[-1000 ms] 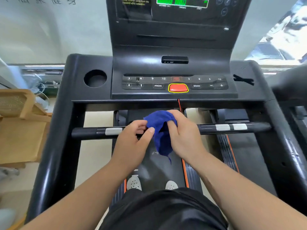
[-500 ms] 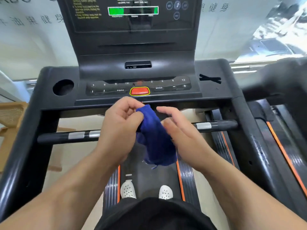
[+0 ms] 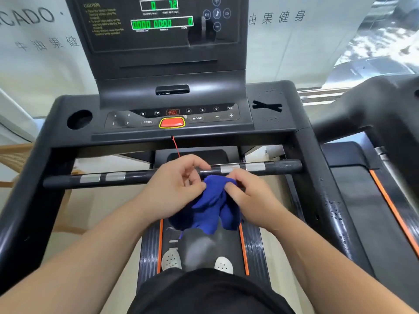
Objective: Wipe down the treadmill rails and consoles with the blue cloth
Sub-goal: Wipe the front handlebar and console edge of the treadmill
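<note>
Just behind the front handlebar (image 3: 68, 181): blue cloth (image 3: 208, 211) hangs bunched, near side.
Left grip (image 3: 174, 191): pinching the cloth's upper edge.
Right grip (image 3: 247, 198): pinching it too, likely regathering a wiping pad.

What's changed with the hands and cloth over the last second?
The right hand, open beside the blue cloth half a second ago, now pinches it again. Both hands dropped from the console edge to the crossbar. Unchanged: the left hand keeps its grip, and the cloth hangs bunched between them.
</note>
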